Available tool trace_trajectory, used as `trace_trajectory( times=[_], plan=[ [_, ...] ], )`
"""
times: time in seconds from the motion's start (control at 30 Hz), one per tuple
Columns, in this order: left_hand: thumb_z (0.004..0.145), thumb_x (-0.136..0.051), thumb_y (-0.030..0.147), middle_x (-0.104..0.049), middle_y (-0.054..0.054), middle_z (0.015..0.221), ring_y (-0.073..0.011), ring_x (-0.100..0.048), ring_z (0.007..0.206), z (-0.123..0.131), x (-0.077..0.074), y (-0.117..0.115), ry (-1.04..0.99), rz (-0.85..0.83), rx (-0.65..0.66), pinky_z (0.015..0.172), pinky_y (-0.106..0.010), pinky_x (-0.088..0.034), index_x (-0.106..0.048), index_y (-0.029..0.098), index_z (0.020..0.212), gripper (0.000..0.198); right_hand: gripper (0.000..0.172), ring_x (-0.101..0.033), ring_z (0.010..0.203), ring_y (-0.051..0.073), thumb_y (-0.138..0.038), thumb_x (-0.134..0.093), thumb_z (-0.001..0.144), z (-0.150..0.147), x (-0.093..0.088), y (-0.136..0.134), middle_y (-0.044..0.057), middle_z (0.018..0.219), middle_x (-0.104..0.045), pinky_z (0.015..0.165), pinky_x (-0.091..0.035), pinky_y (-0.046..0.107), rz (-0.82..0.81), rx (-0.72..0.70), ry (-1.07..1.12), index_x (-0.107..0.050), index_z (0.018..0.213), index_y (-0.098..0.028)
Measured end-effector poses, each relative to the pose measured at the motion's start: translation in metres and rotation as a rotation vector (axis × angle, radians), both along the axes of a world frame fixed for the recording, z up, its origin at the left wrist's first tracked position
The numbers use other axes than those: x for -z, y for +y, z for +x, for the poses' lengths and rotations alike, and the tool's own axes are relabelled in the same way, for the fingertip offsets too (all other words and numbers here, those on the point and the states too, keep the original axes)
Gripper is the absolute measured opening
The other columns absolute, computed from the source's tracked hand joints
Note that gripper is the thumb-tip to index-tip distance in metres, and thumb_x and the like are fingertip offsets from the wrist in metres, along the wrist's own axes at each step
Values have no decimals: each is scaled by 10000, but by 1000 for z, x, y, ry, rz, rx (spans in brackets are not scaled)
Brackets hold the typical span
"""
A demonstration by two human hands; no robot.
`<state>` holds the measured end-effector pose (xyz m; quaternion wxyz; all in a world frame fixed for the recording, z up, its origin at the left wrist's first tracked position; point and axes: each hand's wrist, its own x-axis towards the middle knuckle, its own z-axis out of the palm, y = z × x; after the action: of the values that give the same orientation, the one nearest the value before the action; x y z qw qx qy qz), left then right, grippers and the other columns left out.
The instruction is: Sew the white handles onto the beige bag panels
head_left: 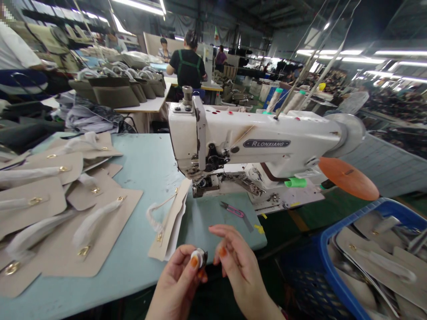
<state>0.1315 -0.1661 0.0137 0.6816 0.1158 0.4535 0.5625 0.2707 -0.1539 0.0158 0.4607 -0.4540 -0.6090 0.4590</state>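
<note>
Between the thumb and fingers of my left hand (183, 278) is a small metal bobbin case (201, 258) with a white bobbin in it. My right hand (238, 271) is just to the right, fingers partly stretched and apart, with nothing visible in it. Both hands are at the front edge of the light-blue table (133, 165). Beyond them stands a white sewing machine (267, 133). Pink-handled thread snips (233, 210) lie on the table in front of it. A beige bag panel (169, 222) with a wrapped handle rests left of the needle area.
Several beige panels with wrapped handles (100, 231) cover the table's left side. At the right, a blue plastic basket (328, 262) holds more panels. An orange disc (348, 178) sticks out beside the machine. People work at tables behind.
</note>
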Motion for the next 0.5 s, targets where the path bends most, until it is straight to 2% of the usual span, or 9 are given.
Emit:
trace_trajectory(
  times=[0.07, 0.13, 0.2, 0.27, 0.37, 0.5],
  plan=[
    [583, -869, 330, -630, 2, 646, -116, -555, 560, 0, 3, 0, 100, 85, -4, 524, -197, -467, -650, 175, 766, 325, 332, -589, 791, 100, -286, -425, 986, 0, 0, 0, 88, 1290, -489, 587, -494, 183, -51, -132, 23, -515, 1305, -272],
    [600, -859, 338, -635, 2, 659, -115, -555, 575, -1, 4, -1, 195, 152, -31, 536, -187, -472, -643, 182, 756, 309, 306, -597, 848, 115, -294, -499, 959, -2, 0, 1, 79, 1237, -529, 652, -513, 191, -47, -203, 30, -567, 1256, -262],
    [611, -854, 328, -633, 8, 684, -108, -554, 595, -2, 5, -2, 264, 183, -62, 562, -175, -479, -637, 189, 759, 297, 257, -595, 881, 125, -290, -598, 909, -5, 3, 3, 63, 1110, -582, 709, -507, 197, -26, -181, 46, -631, 1158, -235],
    [612, -853, 326, -624, 15, 701, -107, -559, 629, -2, 7, -2, 292, 190, -79, 594, -168, -487, -637, 194, 772, 300, 220, -590, 822, 112, -291, -671, 861, -8, 8, 6, 42, 969, -606, 686, -484, 182, -46, -142, 84, -675, 1065, -209],
    [626, -843, 336, -602, 27, 710, -100, -549, 639, -3, 13, -1, 258, 198, -71, 603, -166, -489, -632, 198, 786, 298, 195, -571, 710, 94, -318, -730, 809, -9, 17, 10, 18, 799, -601, 616, -440, 168, -113, -128, 132, -724, 939, -173],
    [647, -830, 335, -601, 25, 689, -92, -538, 585, -3, 25, 5, 94, 160, 27, 553, -179, -477, -619, 192, 774, 285, 225, -555, 620, 87, -351, -758, 774, -7, 30, 12, 7, 702, -573, 570, -409, 177, -201, -135, 217, -744, 856, -141]
  ],
)
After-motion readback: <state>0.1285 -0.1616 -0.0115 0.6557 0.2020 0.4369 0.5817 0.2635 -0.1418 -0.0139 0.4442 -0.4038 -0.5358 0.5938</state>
